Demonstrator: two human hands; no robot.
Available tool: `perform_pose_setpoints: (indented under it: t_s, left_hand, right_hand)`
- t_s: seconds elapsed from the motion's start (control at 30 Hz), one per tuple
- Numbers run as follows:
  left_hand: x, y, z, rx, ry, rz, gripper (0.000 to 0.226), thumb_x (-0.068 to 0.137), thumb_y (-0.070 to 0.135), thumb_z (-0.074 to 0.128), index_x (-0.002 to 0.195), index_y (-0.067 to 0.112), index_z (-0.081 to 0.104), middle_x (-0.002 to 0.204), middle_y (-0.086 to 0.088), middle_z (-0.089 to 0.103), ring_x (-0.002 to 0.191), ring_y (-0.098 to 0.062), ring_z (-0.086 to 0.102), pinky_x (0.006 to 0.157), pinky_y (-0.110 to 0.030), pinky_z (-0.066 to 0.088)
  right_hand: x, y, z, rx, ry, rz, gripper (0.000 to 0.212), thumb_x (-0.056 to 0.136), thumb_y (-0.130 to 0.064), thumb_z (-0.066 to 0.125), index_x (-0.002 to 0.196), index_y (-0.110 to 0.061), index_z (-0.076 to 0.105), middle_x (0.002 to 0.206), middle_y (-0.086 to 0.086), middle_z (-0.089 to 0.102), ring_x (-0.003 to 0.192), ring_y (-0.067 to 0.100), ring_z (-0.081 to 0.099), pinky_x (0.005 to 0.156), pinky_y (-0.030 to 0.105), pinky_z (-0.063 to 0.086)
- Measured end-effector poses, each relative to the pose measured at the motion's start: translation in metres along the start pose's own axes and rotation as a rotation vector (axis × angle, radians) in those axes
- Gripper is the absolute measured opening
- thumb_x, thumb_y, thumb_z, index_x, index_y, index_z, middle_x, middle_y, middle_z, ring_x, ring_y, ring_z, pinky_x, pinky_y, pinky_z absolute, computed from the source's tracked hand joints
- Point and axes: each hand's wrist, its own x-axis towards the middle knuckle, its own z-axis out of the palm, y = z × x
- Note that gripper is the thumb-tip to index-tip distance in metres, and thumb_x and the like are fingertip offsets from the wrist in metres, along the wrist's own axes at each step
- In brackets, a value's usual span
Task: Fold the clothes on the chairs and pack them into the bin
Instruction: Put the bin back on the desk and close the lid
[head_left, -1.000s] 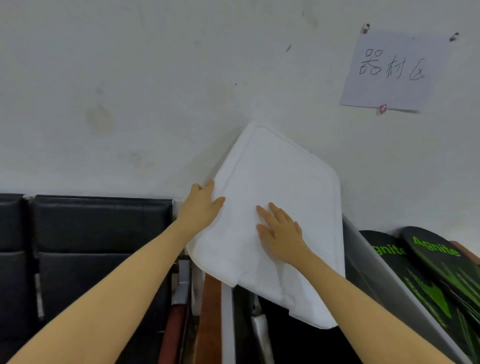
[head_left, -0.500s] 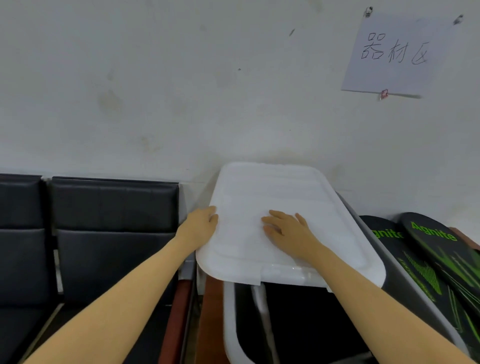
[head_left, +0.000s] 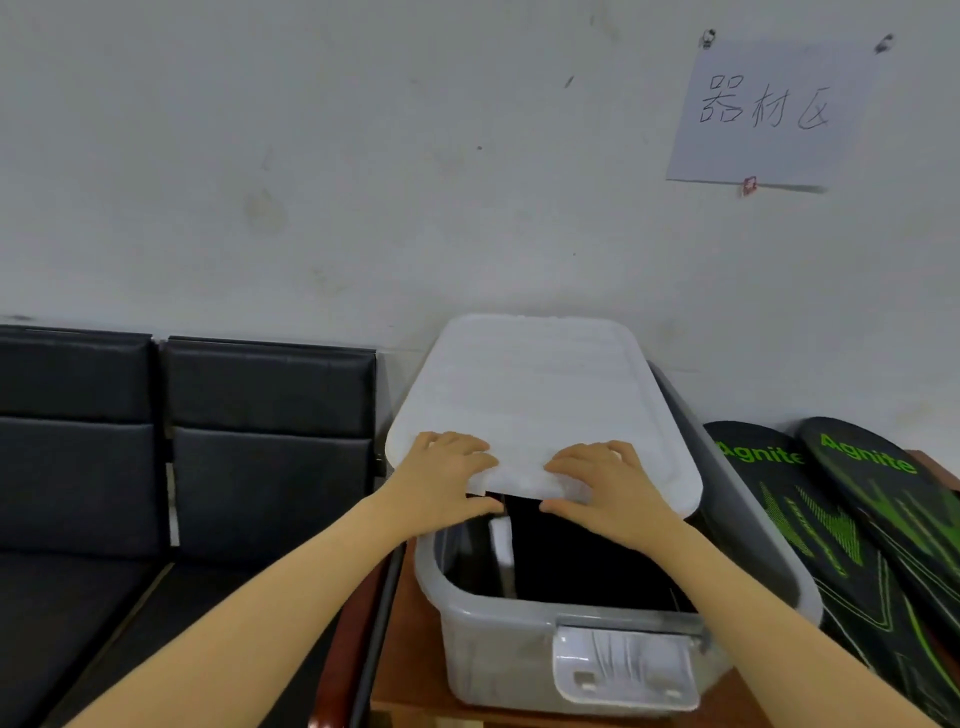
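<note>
The bin (head_left: 613, 660) is a translucent grey plastic tub with rounded corners and a pale latch on its near wall, standing on a brown bench (head_left: 410, 691) right of the black chairs (head_left: 223, 467). Dark contents fill its inside. A white lid (head_left: 540, 395) lies over its far part, the near part uncovered. The left hand (head_left: 447, 478) and right hand (head_left: 602, 488) grip the lid's near edge, fingers on top, thumbs beneath.
</note>
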Motion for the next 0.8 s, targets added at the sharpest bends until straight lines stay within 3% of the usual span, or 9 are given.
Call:
perform_pose_setpoints:
  t_s: [0.07,0.13,0.23,0.3,0.4,0.47,0.6,0.8]
  left_hand:
    - [-0.005,0.003,0.006,0.032,0.016,-0.019,0.060,0.089,0.054,0.049,0.141,0.026,0.041,0.147,0.005,0.039,0.134,-0.015,0.035,0.109,-0.030,0.020]
    - [-0.006,0.006,0.010,0.059,0.095,-0.048,0.053,0.093,0.038,0.053,0.142,0.023,0.040,0.145,0.003,0.043,0.131,-0.016,0.039,0.109,-0.029,0.023]
    - [-0.007,0.011,0.012,0.049,0.127,-0.059,0.049,0.093,0.029,0.056,0.139,0.015,0.046,0.138,-0.005,0.051,0.125,-0.024,0.048,0.106,-0.033,0.031]
    - [-0.008,0.013,0.013,0.032,0.198,-0.020,0.045,0.089,0.023,0.063,0.131,0.008,0.054,0.128,-0.013,0.059,0.115,-0.032,0.056,0.101,-0.041,0.039]
    - [-0.011,0.021,0.009,-0.023,0.303,0.017,0.042,0.084,0.021,0.069,0.122,0.006,0.062,0.120,-0.014,0.064,0.107,-0.034,0.060,0.095,-0.046,0.043]
    - [-0.015,0.033,0.001,-0.035,0.343,0.064,0.041,0.084,0.028,0.067,0.120,0.008,0.064,0.117,-0.011,0.066,0.102,-0.031,0.062,0.089,-0.040,0.046]
    - [-0.024,0.055,0.001,0.095,0.420,0.196,0.045,0.080,0.044,0.048,0.102,0.014,0.072,0.094,0.000,0.071,0.074,-0.020,0.066,0.062,-0.025,0.052]
    - [-0.044,0.070,0.018,0.137,0.485,0.320,0.045,0.081,0.044,0.047,0.101,0.013,0.072,0.094,-0.001,0.071,0.074,-0.019,0.066,0.053,-0.027,0.053]
  right_hand:
    - [-0.009,0.001,0.004,-0.028,0.048,0.004,0.059,0.083,-0.063,0.045,0.132,-0.031,0.053,0.133,-0.014,0.051,0.125,0.008,0.044,0.104,0.023,0.010]
    - [-0.013,-0.001,0.008,-0.030,0.103,0.012,0.042,0.091,-0.039,0.057,0.131,-0.025,0.055,0.131,-0.008,0.055,0.121,0.015,0.049,0.103,0.027,0.019]
    - [-0.016,-0.006,0.010,-0.055,0.152,0.008,0.035,0.084,-0.021,0.071,0.117,-0.015,0.065,0.111,0.002,0.066,0.101,0.026,0.061,0.087,0.037,0.041]
    - [-0.019,-0.004,0.007,-0.054,0.211,-0.008,0.033,0.076,-0.014,0.077,0.108,-0.012,0.070,0.100,0.005,0.069,0.088,0.029,0.064,0.076,0.039,0.046]
    - [-0.029,0.003,-0.010,0.015,0.267,-0.003,0.032,0.084,-0.015,0.071,0.116,-0.012,0.067,0.110,0.005,0.066,0.099,0.026,0.059,0.085,0.034,0.036]
    - [-0.041,0.009,-0.020,0.054,0.264,-0.003,0.034,0.086,-0.017,0.068,0.120,-0.013,0.065,0.113,0.004,0.064,0.103,0.025,0.056,0.087,0.030,0.029]
    - [-0.069,0.015,-0.029,0.069,0.268,-0.008,0.038,0.086,-0.016,0.069,0.123,-0.013,0.063,0.112,0.004,0.063,0.102,0.026,0.056,0.087,0.030,0.028]
    - [-0.107,0.018,-0.020,0.119,0.217,-0.011,0.040,0.087,-0.021,0.069,0.125,-0.017,0.062,0.109,-0.003,0.056,0.103,0.018,0.051,0.086,0.026,0.026]
